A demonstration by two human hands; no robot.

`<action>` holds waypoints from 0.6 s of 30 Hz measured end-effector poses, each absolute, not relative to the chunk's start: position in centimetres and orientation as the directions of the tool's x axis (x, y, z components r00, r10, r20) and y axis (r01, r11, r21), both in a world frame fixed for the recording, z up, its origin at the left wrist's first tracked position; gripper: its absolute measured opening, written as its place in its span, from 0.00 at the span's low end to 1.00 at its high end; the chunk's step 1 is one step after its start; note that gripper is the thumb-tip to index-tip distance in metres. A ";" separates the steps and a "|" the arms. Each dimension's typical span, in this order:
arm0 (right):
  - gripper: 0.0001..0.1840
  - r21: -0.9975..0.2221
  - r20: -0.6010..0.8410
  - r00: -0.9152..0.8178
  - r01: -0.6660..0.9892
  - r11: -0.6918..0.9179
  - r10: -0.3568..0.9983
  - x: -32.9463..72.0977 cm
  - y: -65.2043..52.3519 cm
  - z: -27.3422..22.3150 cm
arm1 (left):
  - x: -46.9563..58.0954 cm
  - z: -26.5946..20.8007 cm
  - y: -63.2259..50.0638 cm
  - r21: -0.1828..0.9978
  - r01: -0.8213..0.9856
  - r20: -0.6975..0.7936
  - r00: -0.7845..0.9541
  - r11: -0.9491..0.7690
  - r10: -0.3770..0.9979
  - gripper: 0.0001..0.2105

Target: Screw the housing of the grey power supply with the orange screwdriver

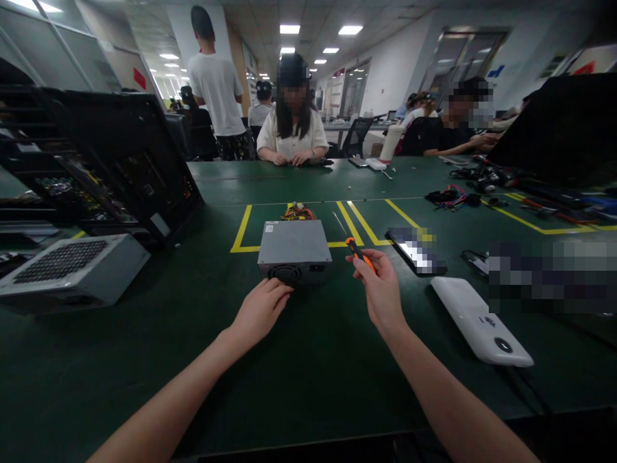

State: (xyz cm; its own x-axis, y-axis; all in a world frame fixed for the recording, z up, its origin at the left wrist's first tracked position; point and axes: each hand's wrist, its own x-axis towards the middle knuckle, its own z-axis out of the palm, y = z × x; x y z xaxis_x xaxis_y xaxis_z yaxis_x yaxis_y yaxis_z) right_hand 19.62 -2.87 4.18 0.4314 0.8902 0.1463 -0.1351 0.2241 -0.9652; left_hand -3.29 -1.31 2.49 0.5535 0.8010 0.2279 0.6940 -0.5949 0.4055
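Note:
A grey computer power supply [295, 243] sits on the green table before me, its fan side facing me. Colored cables [297, 213] bunch behind it. My left hand [263, 307] is at its lower front edge, fingers curled against the fan face; their tips are partly hidden. Just right of the power supply, my right hand [380, 283] grips a screwdriver [355, 249] by its orange and black handle. The thin shaft points up and away to the left, apart from the power supply.
A second power supply [72, 270] and an open black computer case [144, 167] stand at left. To the right lie a phone [417, 252], a white device [482, 321] and cable bundles [453, 197]. A person [293, 128] sits across the table [299, 386].

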 end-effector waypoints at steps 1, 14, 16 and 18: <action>0.13 -0.962 0.167 0.439 -0.123 0.243 0.883 19.7 -2.9 4.2 | -2.9 2.2 -1.3 0.375 0.702 0.222 0.566 -0.605 0.794 0.12; 0.07 -0.905 0.274 0.481 -0.165 0.393 0.833 19.3 -4.1 5.7 | -1.1 0.7 -0.7 0.249 0.726 0.237 0.597 -0.641 0.767 0.10; 0.06 -0.902 0.282 0.472 -0.167 0.399 0.835 19.3 -4.3 5.7 | -1.1 0.6 -0.7 0.251 0.720 0.245 0.600 -0.647 0.762 0.10; 0.05 -0.903 0.305 0.473 -0.132 0.409 0.827 19.1 -4.6 5.7 | -1.1 0.6 -0.9 0.264 0.715 0.246 0.599 -0.647 0.762 0.11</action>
State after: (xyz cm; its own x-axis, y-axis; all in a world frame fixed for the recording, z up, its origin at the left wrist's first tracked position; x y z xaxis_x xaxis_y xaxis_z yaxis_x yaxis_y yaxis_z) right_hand 19.15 -4.61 5.70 0.4728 0.8266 0.3051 -0.1317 0.4087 -0.9031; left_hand -1.12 -0.86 0.60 0.5990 0.7620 0.2462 0.7150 -0.6474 0.2640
